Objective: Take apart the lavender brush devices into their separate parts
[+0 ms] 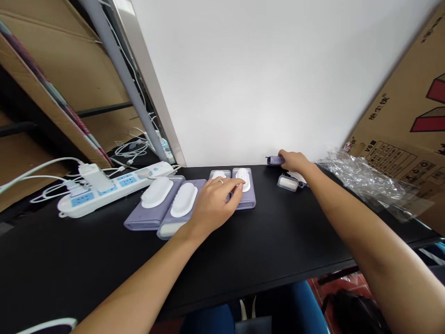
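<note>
My left hand (219, 199) reaches over a row of flat purple cases topped with white oval pieces. Its fingers are stretched out and rest at the edge of a ridged white oval piece (244, 175) on the rightmost purple case (248, 203). Part of another case lies hidden beneath this hand. Two larger cases, a left one (141, 221) and a middle one (166, 214), carry a white oval piece (157, 192) and another white oval piece (185, 199). Against the wall, my right hand (294, 161) is closed on a small purple perforated piece (274, 160); its fingertips are partly hidden.
A small clear case (288, 183) lies just below my right hand. Crumpled clear plastic (368, 178) and a big cardboard box (399, 134) occupy the right side. On the left, a white power strip (118, 185) with plugged-in cables sits on the black table (260, 255).
</note>
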### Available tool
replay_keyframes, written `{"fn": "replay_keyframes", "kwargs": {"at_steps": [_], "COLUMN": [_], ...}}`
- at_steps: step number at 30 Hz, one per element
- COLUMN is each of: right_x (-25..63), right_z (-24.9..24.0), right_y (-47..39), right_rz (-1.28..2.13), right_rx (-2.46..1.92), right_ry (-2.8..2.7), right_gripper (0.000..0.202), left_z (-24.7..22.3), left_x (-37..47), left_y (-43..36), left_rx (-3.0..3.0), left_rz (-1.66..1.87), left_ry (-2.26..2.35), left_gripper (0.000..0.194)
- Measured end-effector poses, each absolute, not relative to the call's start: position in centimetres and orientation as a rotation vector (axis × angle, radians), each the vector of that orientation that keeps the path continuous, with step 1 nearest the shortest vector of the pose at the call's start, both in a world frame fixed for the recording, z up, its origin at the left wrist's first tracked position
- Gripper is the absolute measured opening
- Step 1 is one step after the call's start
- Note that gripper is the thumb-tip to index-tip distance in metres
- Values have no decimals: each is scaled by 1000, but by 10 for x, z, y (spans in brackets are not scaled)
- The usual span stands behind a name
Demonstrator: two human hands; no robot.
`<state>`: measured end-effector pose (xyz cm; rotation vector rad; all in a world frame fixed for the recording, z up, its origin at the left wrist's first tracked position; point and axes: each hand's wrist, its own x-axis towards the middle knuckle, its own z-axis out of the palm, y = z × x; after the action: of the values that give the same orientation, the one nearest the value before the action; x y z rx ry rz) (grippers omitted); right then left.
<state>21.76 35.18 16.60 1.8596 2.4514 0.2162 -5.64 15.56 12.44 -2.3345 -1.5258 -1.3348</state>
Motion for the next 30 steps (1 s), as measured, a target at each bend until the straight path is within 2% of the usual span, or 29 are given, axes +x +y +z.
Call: {"fn": "replay_keyframes", "kwargs": {"at_steps": [10,20,26,30], "right_x": [225,195,124,114], "right_z": [159,158,135,117], "right_y": [346,303,245,226], "right_rz": [63,174,-8,-216], "right_rx": [1904,1910,1646,1467], "right_ry": [2479,2752,3134,3219], "right_gripper": [39,35,53,56], "left_z": [122,121,123,121], "left_x": [-62,-61,-63,-65], "left_y": [160,162,165,167], "left_rx": [-2326,-2294,-2186,-2176], "left_rz": [-1288,-1265,-1247,-1272], "left_ry": [-1514,-1588,-1727,-1743], "left_gripper": [29,31,32,32]}}
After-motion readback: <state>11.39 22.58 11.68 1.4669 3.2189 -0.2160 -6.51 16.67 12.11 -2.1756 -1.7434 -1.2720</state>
